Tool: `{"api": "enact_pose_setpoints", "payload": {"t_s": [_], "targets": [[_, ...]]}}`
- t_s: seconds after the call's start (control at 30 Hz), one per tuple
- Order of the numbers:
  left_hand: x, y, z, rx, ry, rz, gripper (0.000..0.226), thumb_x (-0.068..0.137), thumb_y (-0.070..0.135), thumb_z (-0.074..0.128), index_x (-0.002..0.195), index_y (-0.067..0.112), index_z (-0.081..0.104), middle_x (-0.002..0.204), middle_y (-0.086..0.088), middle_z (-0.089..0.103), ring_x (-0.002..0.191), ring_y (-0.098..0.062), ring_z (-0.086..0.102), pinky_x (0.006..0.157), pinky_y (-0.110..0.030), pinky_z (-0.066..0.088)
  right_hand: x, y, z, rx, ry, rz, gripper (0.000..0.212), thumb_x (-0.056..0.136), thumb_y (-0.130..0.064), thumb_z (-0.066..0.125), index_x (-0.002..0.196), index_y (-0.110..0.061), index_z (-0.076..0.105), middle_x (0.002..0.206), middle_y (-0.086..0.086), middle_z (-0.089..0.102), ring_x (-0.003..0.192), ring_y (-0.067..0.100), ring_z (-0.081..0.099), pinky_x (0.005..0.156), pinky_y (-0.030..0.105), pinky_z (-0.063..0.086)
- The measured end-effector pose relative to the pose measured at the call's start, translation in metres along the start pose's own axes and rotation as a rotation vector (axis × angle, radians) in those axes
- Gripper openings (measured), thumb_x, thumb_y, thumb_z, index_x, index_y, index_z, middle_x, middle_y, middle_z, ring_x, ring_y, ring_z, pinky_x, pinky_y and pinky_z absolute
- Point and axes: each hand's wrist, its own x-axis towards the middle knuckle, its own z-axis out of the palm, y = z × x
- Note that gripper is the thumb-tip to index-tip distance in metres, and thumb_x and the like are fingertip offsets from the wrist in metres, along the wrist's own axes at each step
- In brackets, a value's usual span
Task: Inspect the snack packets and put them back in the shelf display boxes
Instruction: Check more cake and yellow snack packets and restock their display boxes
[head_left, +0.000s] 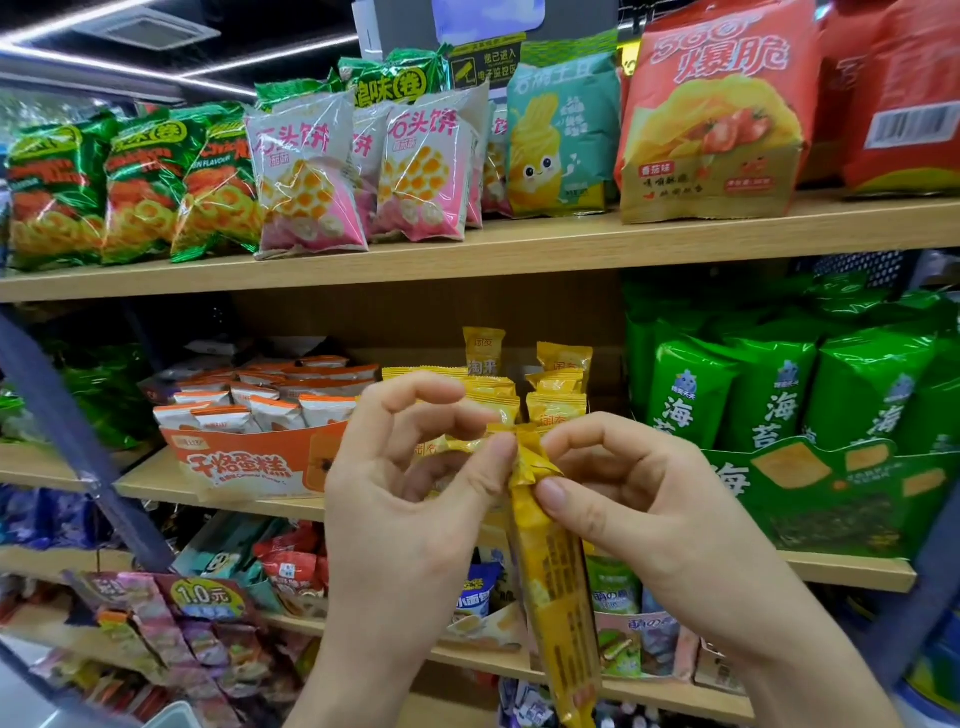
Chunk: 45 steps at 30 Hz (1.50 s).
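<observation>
A long yellow snack packet (553, 582) hangs edge-on in front of the middle shelf. My right hand (639, 514) pinches its upper end between thumb and forefinger. My left hand (410, 483) grips a second yellow packet (447, 447), whose crimped end meets the first near my fingertips. Behind my hands, several more yellow packets (556, 395) stand upright on the middle shelf; their display box is hidden by my hands. To the left is an orange display box (249, 462) filled with white-and-orange packets (260, 405).
Green seaweed bags in a green display box (831, 488) fill the middle shelf's right side. The top shelf (467, 249) carries green, pink, teal and red chip bags. Lower shelves hold mixed small snacks. A blue upright post (78, 441) slants at the left.
</observation>
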Motion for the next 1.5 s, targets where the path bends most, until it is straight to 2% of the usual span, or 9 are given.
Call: {"api": "enact_pose_setpoints", "payload": {"t_s": [0.2, 0.37, 0.5, 0.57, 0.73, 0.87, 1.03, 1.23, 1.5], "targets": [[-0.006, 0.002, 0.004, 0.214, -0.076, 0.004, 0.022, 0.079, 0.05, 0.064, 0.088, 0.032, 0.069, 0.088, 0.01, 0.07, 0.085, -0.014, 0.069, 0.064, -0.024, 0.058, -0.005, -0.004, 0.007, -0.309, 0.158, -0.111, 0.027, 0.071, -0.05, 0.071, 0.089, -0.029, 0.07, 0.086, -0.008, 0.072, 0.084, 0.012, 0.069, 0.074, 0.035, 0.059], [-0.006, -0.002, 0.003, 0.203, -0.04, -0.014, 0.004, 0.077, 0.025, 0.07, 0.078, 0.027, 0.074, 0.075, 0.01, 0.072, 0.072, -0.011, 0.07, 0.057, -0.022, 0.056, -0.007, -0.005, 0.009, -0.408, 0.134, -0.118, 0.032, 0.064, -0.053, 0.073, 0.088, -0.035, 0.065, 0.09, -0.017, 0.068, 0.088, 0.004, 0.065, 0.072, 0.021, 0.054], [-0.006, 0.0, 0.002, 0.185, -0.066, -0.057, 0.007, 0.077, 0.021, 0.069, 0.074, 0.024, 0.075, 0.073, 0.009, 0.072, 0.074, -0.011, 0.069, 0.059, -0.018, 0.053, -0.005, -0.004, 0.003, -0.285, 0.087, -0.081, 0.039, 0.071, -0.045, 0.072, 0.108, -0.041, 0.063, 0.104, -0.015, 0.066, 0.093, 0.009, 0.066, 0.079, 0.037, 0.058], [-0.006, 0.0, 0.001, 0.182, -0.089, -0.076, 0.006, 0.077, 0.024, 0.07, 0.075, 0.025, 0.075, 0.074, 0.01, 0.072, 0.076, -0.01, 0.07, 0.06, -0.019, 0.054, -0.003, -0.004, 0.003, -0.356, 0.107, -0.108, 0.039, 0.075, -0.043, 0.07, 0.113, -0.04, 0.066, 0.102, -0.017, 0.068, 0.096, 0.007, 0.065, 0.079, 0.032, 0.057], [-0.006, -0.001, -0.001, 0.241, -0.1, -0.024, 0.007, 0.077, 0.034, 0.073, 0.08, 0.03, 0.077, 0.081, 0.011, 0.073, 0.083, -0.015, 0.071, 0.067, -0.036, 0.06, -0.002, -0.001, 0.005, -0.319, 0.196, -0.15, 0.017, 0.075, -0.032, 0.075, 0.092, -0.031, 0.074, 0.088, -0.009, 0.072, 0.088, 0.012, 0.067, 0.071, 0.028, 0.056], [-0.005, 0.004, -0.001, 0.334, -0.086, 0.117, 0.008, 0.076, 0.036, 0.071, 0.084, 0.039, 0.072, 0.082, 0.019, 0.072, 0.082, -0.006, 0.07, 0.067, -0.021, 0.056, -0.003, -0.005, 0.007, -0.33, 0.234, -0.184, 0.01, 0.074, -0.022, 0.079, 0.08, -0.027, 0.073, 0.081, -0.009, 0.071, 0.083, 0.012, 0.068, 0.067, 0.024, 0.056], [-0.003, 0.006, 0.002, 0.154, -0.048, -0.102, 0.013, 0.066, 0.038, 0.075, 0.077, 0.03, 0.076, 0.075, 0.012, 0.074, 0.077, -0.007, 0.071, 0.063, -0.018, 0.056, -0.003, -0.005, 0.005, -0.26, 0.285, -0.167, 0.011, 0.07, -0.029, 0.076, 0.077, -0.022, 0.072, 0.079, -0.003, 0.072, 0.079, 0.013, 0.068, 0.067, 0.03, 0.058], [-0.004, 0.002, 0.002, 0.102, -0.015, -0.145, 0.019, 0.064, 0.042, 0.072, 0.07, 0.024, 0.074, 0.07, 0.005, 0.073, 0.069, -0.013, 0.07, 0.059, -0.021, 0.056, 0.0, 0.0, 0.007, -0.199, 0.258, -0.138, 0.013, 0.069, -0.03, 0.074, 0.077, -0.02, 0.07, 0.079, -0.001, 0.071, 0.079, 0.013, 0.068, 0.067, 0.028, 0.057], [0.002, 0.001, -0.004, -0.005, -0.131, -0.192, 0.022, 0.066, 0.024, 0.073, 0.087, 0.031, 0.077, 0.079, 0.007, 0.076, 0.077, -0.011, 0.072, 0.064, -0.019, 0.056, 0.005, 0.007, 0.003, 0.027, 0.261, -0.105, 0.01, 0.067, -0.024, 0.072, 0.072, -0.016, 0.068, 0.07, 0.0, 0.068, 0.069, 0.009, 0.064, 0.059, 0.02, 0.051]]}}
